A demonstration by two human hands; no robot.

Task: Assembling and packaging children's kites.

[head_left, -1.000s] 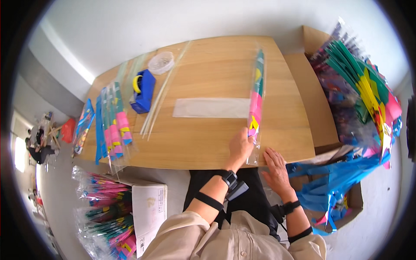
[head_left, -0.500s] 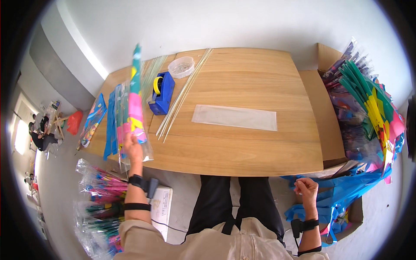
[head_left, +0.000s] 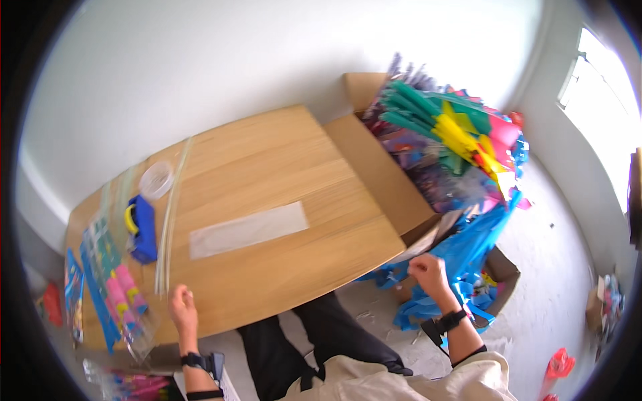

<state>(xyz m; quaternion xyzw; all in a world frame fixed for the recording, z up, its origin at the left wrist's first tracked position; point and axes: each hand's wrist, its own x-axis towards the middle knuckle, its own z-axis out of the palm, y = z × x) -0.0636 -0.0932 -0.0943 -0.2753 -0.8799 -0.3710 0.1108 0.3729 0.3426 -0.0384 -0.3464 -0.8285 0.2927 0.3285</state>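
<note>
Left hand blurred; pink bagged bundles cut off at lower edge.

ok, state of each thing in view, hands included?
Left hand: loosely curled, nothing seen in it
Right hand: curled, grip unclear
Tape dispenser: upright, yellow roll seated
Round tub: upright, contents blurred
Thin rods: lying side by side
Pale strip: flat
Pink-green bundles: rolled, wrapped
Large cardboard box: open, full
Blue sheeting: crumpled, draped
</note>
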